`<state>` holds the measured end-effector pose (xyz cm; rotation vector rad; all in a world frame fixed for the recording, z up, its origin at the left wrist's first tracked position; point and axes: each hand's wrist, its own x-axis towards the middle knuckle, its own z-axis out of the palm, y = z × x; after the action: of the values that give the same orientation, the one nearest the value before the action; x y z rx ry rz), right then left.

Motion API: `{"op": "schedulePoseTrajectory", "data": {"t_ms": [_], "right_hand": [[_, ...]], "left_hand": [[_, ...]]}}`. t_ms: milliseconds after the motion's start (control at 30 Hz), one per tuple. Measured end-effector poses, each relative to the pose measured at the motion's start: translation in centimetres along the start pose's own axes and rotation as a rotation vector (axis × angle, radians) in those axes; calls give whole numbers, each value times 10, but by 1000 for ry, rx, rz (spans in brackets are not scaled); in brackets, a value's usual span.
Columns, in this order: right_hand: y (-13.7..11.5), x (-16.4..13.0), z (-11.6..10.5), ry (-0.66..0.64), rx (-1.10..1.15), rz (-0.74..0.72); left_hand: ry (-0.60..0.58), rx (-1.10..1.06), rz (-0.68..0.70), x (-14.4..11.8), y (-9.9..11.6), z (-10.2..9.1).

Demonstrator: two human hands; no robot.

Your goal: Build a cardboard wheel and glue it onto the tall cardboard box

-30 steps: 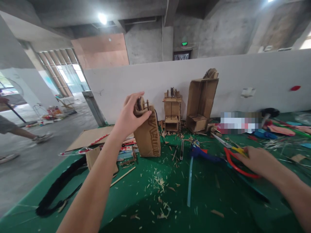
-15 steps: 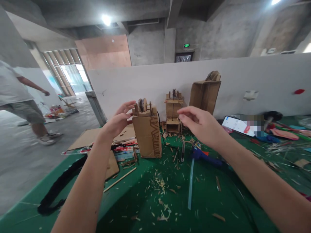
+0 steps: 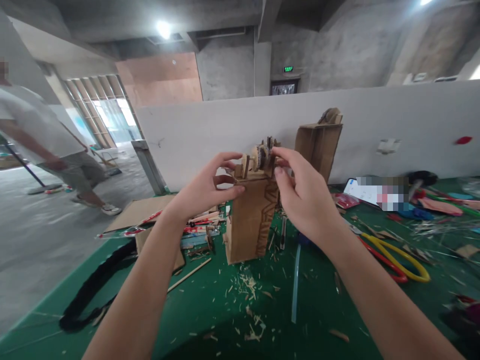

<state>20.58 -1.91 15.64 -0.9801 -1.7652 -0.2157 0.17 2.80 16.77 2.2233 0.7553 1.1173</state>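
Observation:
A tall cardboard box (image 3: 247, 222) stands on the green table, slightly turned, with dark lettering down its right side. A layered cardboard wheel (image 3: 260, 158) sits between small wooden uprights on its top. My left hand (image 3: 202, 190) grips the top left edge, thumb on the front and fingers behind. At the top right corner my right hand (image 3: 305, 195) closes on the box, its fingertips beside the wheel and partly hidden. A second cardboard box (image 3: 318, 150) with a wheel on top stands behind, against the white partition.
Wood shavings (image 3: 245, 285) litter the table. A pale blue glue stick (image 3: 296, 285) lies right of centre. Yellow-and-red-handled scissors (image 3: 397, 257) and a phone (image 3: 365, 194) are at right. At left lie a black fuzzy band (image 3: 88, 295) and a thin stick (image 3: 189, 275). A person (image 3: 48, 135) walks at far left.
Both hands have closed in on the cardboard box, which has shifted right and towards me. The blue glue gun is now mostly hidden behind my right arm. The person at left has moved.

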Motion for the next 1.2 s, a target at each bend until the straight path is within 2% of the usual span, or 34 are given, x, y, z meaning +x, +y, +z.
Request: {"op": "schedulePoseTrajectory", "data": {"t_ms": [167,367,500,633,800,967,1200], "right_hand": [[9,3,-13,44,-100,-41],[1,2,-12,-15,124,-52],[-3,3,-10,-24,127,-72],[2,3,-9,-3,146,-53],[8,3,-13,-59,271,32],[8,2,-16,-76,242,15],[12,2,-8,-84,257,13]], "left_hand": [[-33,-12,24,-2,6,9],[-80,-65,23,-13,6,0],[-107,-83,52,-18,11,-2],[-45,-92,58,-17,15,4],[75,-48,93,-13,10,14],[58,-88,108,-9,4,18],[23,-62,115,-8,-2,20]]}}
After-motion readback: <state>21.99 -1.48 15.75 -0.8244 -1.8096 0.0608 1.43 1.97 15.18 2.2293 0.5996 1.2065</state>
